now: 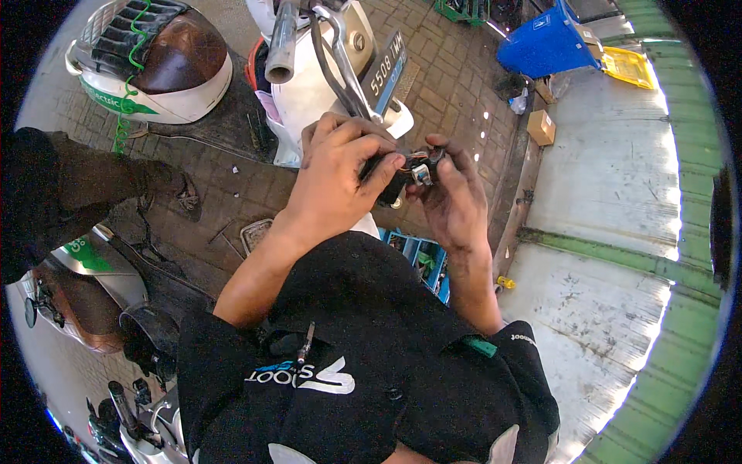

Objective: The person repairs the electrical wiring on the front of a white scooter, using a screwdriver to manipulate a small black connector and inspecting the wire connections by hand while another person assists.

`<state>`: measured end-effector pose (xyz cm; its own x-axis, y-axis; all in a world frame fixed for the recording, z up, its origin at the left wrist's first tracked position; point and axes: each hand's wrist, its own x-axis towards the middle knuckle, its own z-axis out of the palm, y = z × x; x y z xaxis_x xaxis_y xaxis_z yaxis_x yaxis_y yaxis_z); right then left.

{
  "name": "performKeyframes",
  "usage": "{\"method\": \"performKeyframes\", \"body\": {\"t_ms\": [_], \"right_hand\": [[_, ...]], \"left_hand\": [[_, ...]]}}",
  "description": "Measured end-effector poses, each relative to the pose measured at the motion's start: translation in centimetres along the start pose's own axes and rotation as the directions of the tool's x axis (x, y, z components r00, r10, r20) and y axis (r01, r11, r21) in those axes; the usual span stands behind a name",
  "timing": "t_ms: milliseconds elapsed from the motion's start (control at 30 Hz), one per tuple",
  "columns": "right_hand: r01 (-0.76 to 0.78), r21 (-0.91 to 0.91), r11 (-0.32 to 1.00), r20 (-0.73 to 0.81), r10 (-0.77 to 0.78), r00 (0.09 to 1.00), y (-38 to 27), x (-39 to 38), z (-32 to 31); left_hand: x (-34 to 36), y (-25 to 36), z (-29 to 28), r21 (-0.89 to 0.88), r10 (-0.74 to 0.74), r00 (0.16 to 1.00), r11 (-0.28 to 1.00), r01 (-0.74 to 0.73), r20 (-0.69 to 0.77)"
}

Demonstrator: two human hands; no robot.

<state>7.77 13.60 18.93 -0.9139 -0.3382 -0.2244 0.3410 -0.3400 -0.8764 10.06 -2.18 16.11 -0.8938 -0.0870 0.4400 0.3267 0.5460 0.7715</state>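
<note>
My left hand [336, 178] is closed over a dark part [393, 187], its fingers partly hiding it, just below the bent metal tubing and dark hose [342, 77] of a white scooter. My right hand [452, 197] grips a small black piece with thin wires and a silver metal fitting [421, 174] between thumb and fingers, beside the left thumb. I cannot make out whether these dark pieces form one unit. The white scooter body [294, 108] stands just beyond my hands.
Another white scooter [100, 85] is at upper left, near another person's dark-clad leg [93, 182]. More scooters [93, 309] stand lower left. A blue tool tray [423, 259] lies below my hands. A blue bin [533, 46], cardboard box [541, 127] and metal wall [603, 178] line the right.
</note>
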Motion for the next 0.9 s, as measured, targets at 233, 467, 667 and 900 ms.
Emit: {"method": "performKeyframes", "body": {"t_ms": [233,467,667,900], "right_hand": [[0.176,-0.411,0.895,0.162,-0.118,0.98,-0.3,-0.5,-1.7],[0.468,-0.825,0.315,0.284,-0.484,0.828,0.0,0.2,-1.6],[0.305,-0.785,0.539,0.135,-0.331,0.934,-1.3,0.0,0.2],[0.353,-0.715,0.604,0.193,-0.314,0.93,-0.8,0.8,-0.1]], "left_hand": [[0.7,1.1,-0.2,0.116,0.025,0.999,0.993,-0.027,0.023],[1.6,1.7,-0.7,0.19,0.026,0.996,0.981,-0.041,0.08],[1.9,1.7,-1.3,0.104,-0.019,0.998,0.994,0.012,0.066],[2.2,2.1,-2.3,0.028,-0.039,0.997,0.999,0.037,0.062]]}}
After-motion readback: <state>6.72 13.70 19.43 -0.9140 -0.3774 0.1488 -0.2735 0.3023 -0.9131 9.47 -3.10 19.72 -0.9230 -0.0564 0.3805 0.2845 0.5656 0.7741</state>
